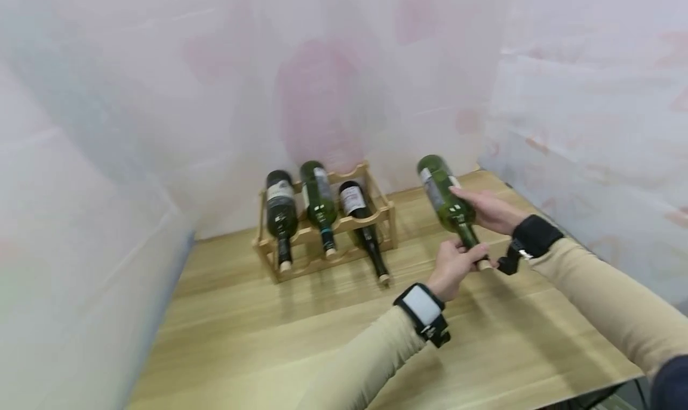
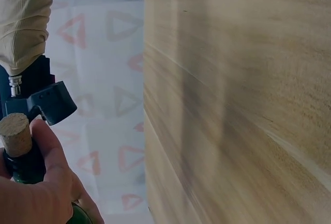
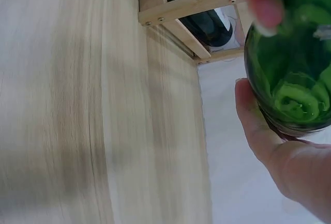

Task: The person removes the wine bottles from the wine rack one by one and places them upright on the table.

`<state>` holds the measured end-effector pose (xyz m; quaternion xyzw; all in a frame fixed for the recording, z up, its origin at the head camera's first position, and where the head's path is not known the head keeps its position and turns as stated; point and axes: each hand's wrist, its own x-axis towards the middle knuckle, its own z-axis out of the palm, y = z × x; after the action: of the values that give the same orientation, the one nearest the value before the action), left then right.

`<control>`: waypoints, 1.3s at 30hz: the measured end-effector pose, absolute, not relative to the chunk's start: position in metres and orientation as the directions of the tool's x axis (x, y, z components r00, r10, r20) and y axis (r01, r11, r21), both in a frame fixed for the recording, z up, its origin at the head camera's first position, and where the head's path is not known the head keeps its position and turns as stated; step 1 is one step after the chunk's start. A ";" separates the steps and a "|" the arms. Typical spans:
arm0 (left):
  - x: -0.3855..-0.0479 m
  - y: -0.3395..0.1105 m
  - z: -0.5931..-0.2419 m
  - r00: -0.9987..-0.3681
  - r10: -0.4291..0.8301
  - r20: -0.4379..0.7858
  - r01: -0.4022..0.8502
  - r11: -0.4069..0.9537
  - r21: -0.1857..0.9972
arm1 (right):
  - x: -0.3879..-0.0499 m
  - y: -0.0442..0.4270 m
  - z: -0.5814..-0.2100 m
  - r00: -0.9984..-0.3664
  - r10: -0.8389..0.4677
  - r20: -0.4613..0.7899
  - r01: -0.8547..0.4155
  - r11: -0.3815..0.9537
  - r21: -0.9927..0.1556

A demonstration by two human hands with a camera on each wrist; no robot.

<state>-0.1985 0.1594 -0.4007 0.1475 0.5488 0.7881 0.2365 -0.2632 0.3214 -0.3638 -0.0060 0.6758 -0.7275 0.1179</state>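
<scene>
- White sheets (image 1: 215, 99) with pale pink and grey patches surround the place, softly wrinkled. In front of them is the table (image 1: 242, 326), with smooth light wood and long grain streaks.
- On the table is the wooden rack (image 1: 393, 222), made of thin pale bars with scooped rails.
- In the rack, on its left side, lies a dark bottle (image 1: 282, 210) with a pale label. In its middle lies a second green bottle (image 1: 318, 189), and on its right side a slim dark bottle (image 1: 353, 199). All three have their necks toward the person.
- To the right of the rack, well apart from it, the green glass bottle (image 1: 443, 195) is held above the table. It is tilted, with the base up and away, the cork (image 2: 15, 136) low and near the person. The cork is grainy, the glass shiny and see-through.
- The left hand (image 1: 454, 264) curls its fingers around the neck of this bottle, just beneath its shoulder and close to the cork. The right hand (image 1: 486, 210) grips the body from the right, with no gap to the glass.
- Some fingers of the right hand are hidden behind the glass. In the right wrist view, a blurred finger is cut at the top edge; I cannot tell whose. The label print is too small for reading.
</scene>
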 end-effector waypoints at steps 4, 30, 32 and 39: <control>-0.220 0.096 -0.411 -0.902 0.432 -0.007 -0.175 -0.352 0.919 | -0.307 0.244 -0.378 -0.953 -0.285 -0.107 0.115 -0.011 -0.993; -0.233 -0.028 -0.367 -0.937 0.349 -0.026 -0.100 -0.194 0.976 | -0.390 0.149 -0.405 -0.515 -0.545 0.661 -0.769 0.635 -0.075; -0.232 -0.025 -0.364 -0.937 0.348 -0.023 -0.093 -0.186 0.978 | -0.391 0.155 -0.404 -0.485 -0.536 0.691 -0.764 0.644 -0.037; -0.226 -0.024 -0.353 -0.953 0.301 -0.024 -0.079 -0.171 0.982 | -0.390 0.161 -0.401 -0.408 -0.509 0.758 -0.777 0.629 0.004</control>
<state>-0.2261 -0.0235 -0.3533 0.0882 0.6314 0.7602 0.1249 -0.3905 0.1607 -0.4015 -0.3922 0.8201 -0.1780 -0.3768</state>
